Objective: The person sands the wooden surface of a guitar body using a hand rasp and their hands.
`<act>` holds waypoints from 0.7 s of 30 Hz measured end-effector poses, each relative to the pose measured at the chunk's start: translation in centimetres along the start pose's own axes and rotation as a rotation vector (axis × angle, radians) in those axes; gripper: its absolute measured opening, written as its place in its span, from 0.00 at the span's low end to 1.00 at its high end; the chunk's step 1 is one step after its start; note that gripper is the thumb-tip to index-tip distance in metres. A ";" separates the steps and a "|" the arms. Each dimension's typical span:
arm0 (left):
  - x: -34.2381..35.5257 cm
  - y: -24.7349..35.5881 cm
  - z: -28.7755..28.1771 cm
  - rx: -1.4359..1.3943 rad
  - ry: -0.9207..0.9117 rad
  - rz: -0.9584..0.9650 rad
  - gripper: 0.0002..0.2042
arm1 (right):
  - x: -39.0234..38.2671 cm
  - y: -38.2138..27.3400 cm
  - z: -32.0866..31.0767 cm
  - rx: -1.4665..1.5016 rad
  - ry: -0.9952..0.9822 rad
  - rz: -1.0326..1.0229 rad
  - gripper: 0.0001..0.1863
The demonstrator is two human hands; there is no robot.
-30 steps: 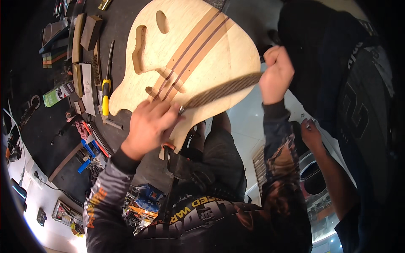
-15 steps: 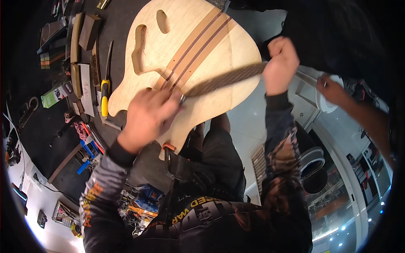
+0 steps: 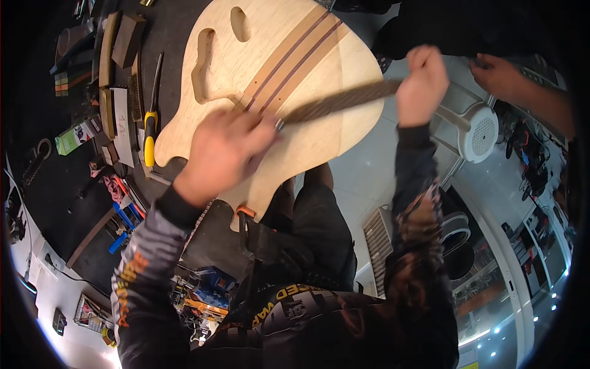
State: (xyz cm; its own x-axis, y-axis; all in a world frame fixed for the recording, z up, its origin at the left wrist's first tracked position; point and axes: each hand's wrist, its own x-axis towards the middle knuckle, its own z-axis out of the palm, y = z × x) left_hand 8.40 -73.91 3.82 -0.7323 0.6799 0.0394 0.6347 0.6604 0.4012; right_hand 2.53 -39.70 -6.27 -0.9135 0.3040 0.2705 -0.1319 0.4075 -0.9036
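A pale wooden guitar body (image 3: 344, 74) lies on the dark workbench, with brown and dark stripes along its middle and hollowed-out cavities in its face. Slanting across its near right part is a long dark rasp (image 3: 338, 103) with a hatched surface, slightly blurred. My left hand (image 3: 224, 147) is closed around the rasp's left end, low over the body. Beyond the body's right edge, my right hand (image 3: 423, 86) grips the other end in a fist, the grip itself covered by the fingers. An orange-tipped clamp (image 3: 246, 211) sits at the body's near edge.
On the bench at left lie a yellow-handled screwdriver (image 3: 150, 138), wooden blocks (image 3: 129, 40), a green-and-white box (image 3: 75, 139) and blue-handled tools (image 3: 120, 241). A white stool (image 3: 479, 132) stands at right, near another person's hand (image 3: 496, 75).
Both my hands and the rasp have shifted a little to the right, the right hand also slightly farther away. The other person's hand has moved up, away from the stool.
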 end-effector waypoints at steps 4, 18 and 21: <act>4.3 0.5 -0.1 0.041 0.036 -0.004 0.22 | 6.6 3.0 -0.5 0.034 -0.013 0.017 0.06; 6.2 0.5 0.8 0.059 0.064 -0.038 0.18 | 8.0 4.2 -0.5 0.164 0.005 -0.016 0.09; 3.3 1.8 0.7 0.075 -0.036 -0.099 0.18 | 4.6 2.7 -0.6 -0.036 -0.036 0.038 0.09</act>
State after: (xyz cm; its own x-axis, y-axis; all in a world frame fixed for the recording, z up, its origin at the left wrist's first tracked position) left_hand 7.32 -70.24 4.06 -0.7836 0.6205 -0.0307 0.5778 0.7459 0.3314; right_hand -1.77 -36.65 -7.30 -0.9307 0.2895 0.2235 -0.0833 0.4273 -0.9003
